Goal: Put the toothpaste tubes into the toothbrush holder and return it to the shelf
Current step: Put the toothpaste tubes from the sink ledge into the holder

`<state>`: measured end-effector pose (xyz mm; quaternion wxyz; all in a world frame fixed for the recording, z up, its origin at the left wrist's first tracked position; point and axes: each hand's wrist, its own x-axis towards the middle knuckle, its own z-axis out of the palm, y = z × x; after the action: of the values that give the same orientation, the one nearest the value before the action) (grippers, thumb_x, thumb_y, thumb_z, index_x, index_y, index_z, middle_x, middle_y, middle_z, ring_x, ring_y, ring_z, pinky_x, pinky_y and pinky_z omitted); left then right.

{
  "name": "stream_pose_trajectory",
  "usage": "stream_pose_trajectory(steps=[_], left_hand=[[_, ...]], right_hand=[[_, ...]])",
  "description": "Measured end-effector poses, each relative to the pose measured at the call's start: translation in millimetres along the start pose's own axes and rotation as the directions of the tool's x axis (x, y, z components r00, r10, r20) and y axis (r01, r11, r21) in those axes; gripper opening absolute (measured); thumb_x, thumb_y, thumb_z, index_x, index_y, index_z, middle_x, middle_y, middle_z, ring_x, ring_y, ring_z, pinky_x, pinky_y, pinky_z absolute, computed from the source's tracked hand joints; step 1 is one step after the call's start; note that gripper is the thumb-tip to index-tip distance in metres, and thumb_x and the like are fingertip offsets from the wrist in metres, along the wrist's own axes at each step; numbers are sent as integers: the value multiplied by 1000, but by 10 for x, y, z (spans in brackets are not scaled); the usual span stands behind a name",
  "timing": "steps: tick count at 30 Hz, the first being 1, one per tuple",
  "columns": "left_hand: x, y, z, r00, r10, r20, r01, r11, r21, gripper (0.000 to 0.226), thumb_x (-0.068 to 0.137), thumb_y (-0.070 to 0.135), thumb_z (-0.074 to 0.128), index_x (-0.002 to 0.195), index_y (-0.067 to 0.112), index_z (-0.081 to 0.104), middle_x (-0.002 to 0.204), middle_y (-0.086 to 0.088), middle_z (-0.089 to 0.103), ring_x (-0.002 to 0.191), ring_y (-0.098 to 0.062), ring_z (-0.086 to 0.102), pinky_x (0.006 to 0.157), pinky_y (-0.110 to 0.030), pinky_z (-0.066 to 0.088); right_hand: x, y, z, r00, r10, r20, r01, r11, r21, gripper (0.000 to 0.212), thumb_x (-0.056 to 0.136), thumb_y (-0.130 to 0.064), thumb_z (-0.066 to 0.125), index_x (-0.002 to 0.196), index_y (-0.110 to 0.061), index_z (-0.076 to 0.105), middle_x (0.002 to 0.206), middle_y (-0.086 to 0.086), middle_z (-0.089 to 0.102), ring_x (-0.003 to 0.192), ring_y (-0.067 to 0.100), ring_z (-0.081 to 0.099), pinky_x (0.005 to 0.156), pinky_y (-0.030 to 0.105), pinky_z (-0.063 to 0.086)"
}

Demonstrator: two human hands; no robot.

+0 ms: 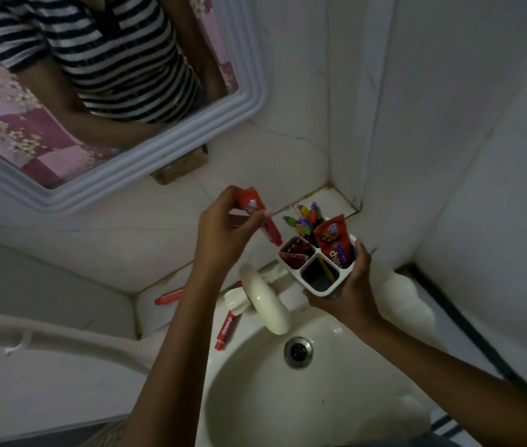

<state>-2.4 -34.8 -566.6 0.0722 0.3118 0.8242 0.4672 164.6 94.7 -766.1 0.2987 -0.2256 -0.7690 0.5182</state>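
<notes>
holder point(317, 269) in right hand point(349, 285), above sink point(336, 398) back rim | tube point(260, 221) in left hand point(223, 227), left of holder | two tubes point(226, 329) at sink's back-left edge

Left hand point(223, 227) pinches red tube point(260, 217) beside holder point(317, 269); right hand point(349, 285) cradles holder over sink point(255, 398).

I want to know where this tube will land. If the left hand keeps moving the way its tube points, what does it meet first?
Probably the toothbrush holder: the tube in the left hand aims at its near-left compartment, though depth is unclear.
</notes>
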Motion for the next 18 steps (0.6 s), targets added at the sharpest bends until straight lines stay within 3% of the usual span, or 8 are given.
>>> stream_pose_trajectory(steps=[3, 6, 8, 12, 15, 18], left_hand=[[24, -25, 254, 998, -10, 63, 10, 1000, -2, 24, 79, 25, 78, 95, 16, 62, 89, 10, 66, 77, -5, 71, 72, -34, 64], [51, -67, 315, 987, -119, 109, 130, 987, -97, 24, 77, 26, 81, 90, 35, 63, 91, 6, 70, 87, -22, 73, 73, -38, 64], [55, -93, 294, 981, -141, 132, 156, 982, -103, 27, 76, 26, 81, 86, 42, 61, 91, 7, 71, 89, -24, 73, 72, -37, 64], [21, -133, 279, 960, -103, 259, 88, 994, 69, 28, 76, 20, 80, 97, 26, 63, 99, 1, 71, 92, -18, 71, 85, -43, 60], [-2, -120, 261, 932, -158, 325, 151, 987, 46, 31, 77, 24, 80, 105, 28, 66, 105, -1, 72, 91, -15, 73, 86, -37, 60], [-34, -108, 258, 928, -136, 348, 141, 990, 11, 23, 79, 22, 79, 100, 19, 69, 102, -1, 72, 84, -5, 73, 79, -29, 59]], right_hand=[[0, -54, -13, 1000, 12, 11, -12, 1000, -9, 132, 54, -48, 95, 154, -42, 9, 155, 17, 34, 141, 33, 50, 108, 52, 56], [3, -79, -11, 1000, 2, 0, -2, 1000, -13, 128, 56, -50, 93, 154, -37, 11, 154, 17, 35, 141, 34, 51, 107, 52, 57], [0, -85, -14, 1000, 4, -9, -4, 1000, -17, 128, 56, -49, 94, 154, -37, 13, 154, 17, 35, 140, 34, 51, 106, 53, 57], [-1, -69, -13, 1000, -13, -15, 13, 999, -46, 129, 57, -44, 95, 155, -31, 13, 153, 17, 34, 140, 36, 51, 103, 55, 58], [3, -79, -18, 1000, -20, -21, 19, 999, -46, 133, 57, -48, 94, 156, -31, 7, 153, 8, 32, 140, 34, 51, 104, 52, 58], [-6, -82, -18, 999, -25, -22, 24, 999, -46, 132, 57, -50, 92, 155, -33, 6, 151, -3, 27, 140, 32, 50, 105, 50, 58]])
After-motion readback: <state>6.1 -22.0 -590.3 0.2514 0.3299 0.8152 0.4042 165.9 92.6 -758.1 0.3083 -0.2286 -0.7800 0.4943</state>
